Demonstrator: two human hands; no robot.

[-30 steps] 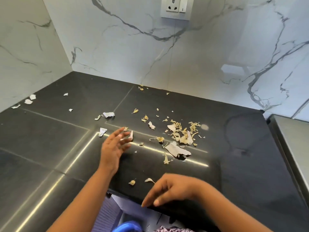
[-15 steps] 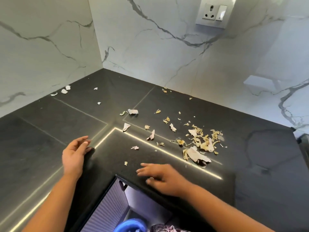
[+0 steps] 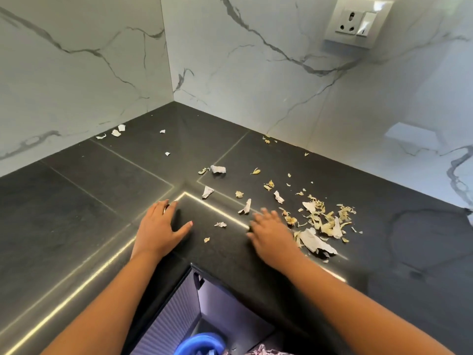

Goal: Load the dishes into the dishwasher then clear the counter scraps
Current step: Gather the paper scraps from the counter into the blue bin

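Dark stone counter (image 3: 76,213) in a kitchen corner, white veined marble walls on two sides, one socket plate (image 3: 358,20) high on the right wall. Seen from above, looking down at two bare forearms.

Left hand (image 3: 158,226) palm down on the counter, fingers straight and spread, holding nothing; likely placed as a brace or a stop for sweeping. Right hand (image 3: 271,231) also palm down, fingers extended and slightly blurred, gripping nothing, set just left of the main scrap pile (image 3: 325,221), probably ready to rake it toward the edge.

Scraps to be cleared: one dense heap of pale peel and papery bits on the right, touching or nearly touching the right hand; roughly a dozen loose flakes scattered between the hands and the back wall; three white bits (image 3: 115,131) far left against the wall, two more nearby. Exact count of the heap impossible to tell.

Below the counter edge, part of a blue rim (image 3: 199,342), perhaps a bin for catching scraps. No dishes or dishwasher in view; scrap clearing judged barely begun.
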